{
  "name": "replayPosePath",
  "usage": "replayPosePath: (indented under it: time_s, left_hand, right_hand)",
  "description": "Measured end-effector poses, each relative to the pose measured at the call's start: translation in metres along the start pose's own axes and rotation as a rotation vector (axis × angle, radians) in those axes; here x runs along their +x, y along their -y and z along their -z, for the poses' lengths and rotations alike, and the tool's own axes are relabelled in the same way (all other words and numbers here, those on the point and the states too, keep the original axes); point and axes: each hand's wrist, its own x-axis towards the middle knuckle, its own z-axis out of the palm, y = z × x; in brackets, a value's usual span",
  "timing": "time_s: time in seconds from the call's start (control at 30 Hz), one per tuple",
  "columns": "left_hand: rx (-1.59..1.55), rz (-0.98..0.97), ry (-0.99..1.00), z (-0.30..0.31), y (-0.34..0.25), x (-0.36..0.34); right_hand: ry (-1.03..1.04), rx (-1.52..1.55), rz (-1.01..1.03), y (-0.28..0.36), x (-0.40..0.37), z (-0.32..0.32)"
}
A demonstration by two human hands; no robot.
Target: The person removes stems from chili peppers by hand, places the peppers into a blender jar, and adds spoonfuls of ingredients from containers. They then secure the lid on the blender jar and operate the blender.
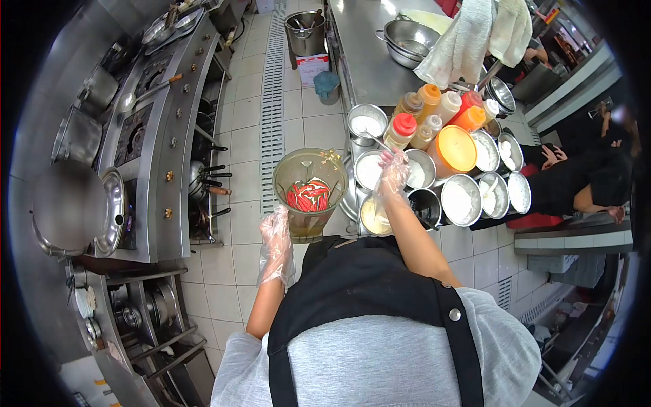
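Note:
My left hand [276, 237], in a clear plastic glove, is closed on the lower left side of a smoky see-through container [310, 227]. Red chillies [309, 195] lie inside it, and yellowish bits cling to its upper right wall. My right hand [393, 175], gloved too, reaches over the seasoning tubs with its fingers closed around the handle of a spoon [380, 141]. That spoon slants into a metal pot of white seasoning [367, 124]. Under and beside the right wrist are a tub of pale yellow contents [374, 217] and a dark pot [424, 206].
Squeeze bottles [404, 126] and an orange-lidded tub [456, 148] crowd the right side, near several pots of white powder [462, 199]. A steel counter [359, 61] runs ahead. Stoves [146, 129] line the left. A person in dark clothes [576, 176] is at far right.

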Motion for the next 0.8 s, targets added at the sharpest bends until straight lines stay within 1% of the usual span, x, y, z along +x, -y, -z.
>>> replayPosePath:
  time_s: [0.03, 0.1, 0.17, 0.2, 0.23, 0.3, 0.37, 0.43, 0.5, 0.53, 0.57, 0.63, 0.67, 0.7, 0.77, 0.8]
  left_hand:
    - [-0.022, -0.013, 0.017, -0.004, 0.001, 0.002]
    - [-0.044, -0.024, 0.04, -0.009, 0.009, 0.006]
    - [-0.123, 0.012, 0.042, -0.012, 0.024, 0.012]
    - [-0.124, 0.015, 0.05, -0.014, 0.026, 0.014]
    - [-0.086, 0.016, 0.049, -0.017, 0.027, 0.017]
    - [-0.05, 0.021, 0.062, -0.025, 0.025, 0.017]
    - [-0.089, 0.013, 0.049, -0.033, 0.016, 0.012]
    - [-0.09, 0.017, 0.044, -0.04, 0.014, 0.011]
    - [-0.076, 0.032, 0.076, -0.04, 0.014, 0.011]
    - [-0.109, 0.029, 0.082, -0.042, 0.017, 0.012]
    - [-0.11, 0.032, 0.084, -0.041, 0.018, 0.012]
    - [-0.089, 0.033, 0.102, -0.039, 0.021, 0.011]
    - [-0.078, 0.032, 0.078, -0.041, 0.02, 0.009]
    - [-0.08, 0.035, 0.074, -0.042, 0.016, 0.006]
    - [-0.07, 0.031, 0.055, -0.043, 0.008, -0.002]
    - [-0.084, 0.032, 0.066, -0.039, 0.015, -0.001]
  right_hand:
    - [-0.006, 0.02, -0.043, 0.012, -0.005, 0.002]
    - [0.011, 0.031, -0.03, 0.036, -0.019, 0.008]
    - [0.068, 0.12, -0.04, 0.059, -0.033, 0.014]
    - [0.075, 0.108, -0.035, 0.076, -0.044, 0.014]
    - [0.067, 0.106, -0.031, 0.087, -0.054, 0.017]
    - [0.169, 0.139, -0.014, 0.104, -0.073, 0.024]
    - [0.139, 0.121, -0.031, 0.114, -0.098, 0.027]
    - [0.385, -0.001, 0.121, 0.118, -0.117, 0.034]
    - [0.705, -0.36, 0.405, 0.129, -0.115, 0.049]
    - [0.666, -0.345, 0.482, 0.133, -0.119, 0.051]
    - [0.664, -0.349, 0.482, 0.135, -0.118, 0.053]
    - [0.503, -0.179, 0.395, 0.141, -0.114, 0.06]
    - [0.427, -0.246, 0.403, 0.154, -0.11, 0.064]
    - [0.332, -0.244, 0.38, 0.162, -0.105, 0.066]
    - [0.244, -0.269, 0.35, 0.153, -0.076, 0.089]
    - [0.253, -0.271, 0.348, 0.147, -0.063, 0.101]
